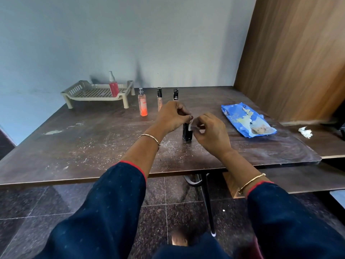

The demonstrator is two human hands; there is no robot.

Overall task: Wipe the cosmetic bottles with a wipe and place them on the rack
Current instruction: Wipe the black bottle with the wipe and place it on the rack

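Cosmetic bottles stand along the far side of the dusty brown table. On the left a red pump bottle sits on the beige rack, at its right end. Just right of the rack, an orange spray bottle, a beige tube and a black tube stand upright in a row, apart from each other.

Nearer the middle, the left hand reaches in from a dark blue sleeve, knuckles up, its fingers curled and pinching the top of an upright black bottle that stands on the table. The right hand, wrist bent inward, pinches a small white wipe between thumb and curled fingers against the bottle's upper side.

Further right lie a blue wipe packet and a crumpled white wipe.
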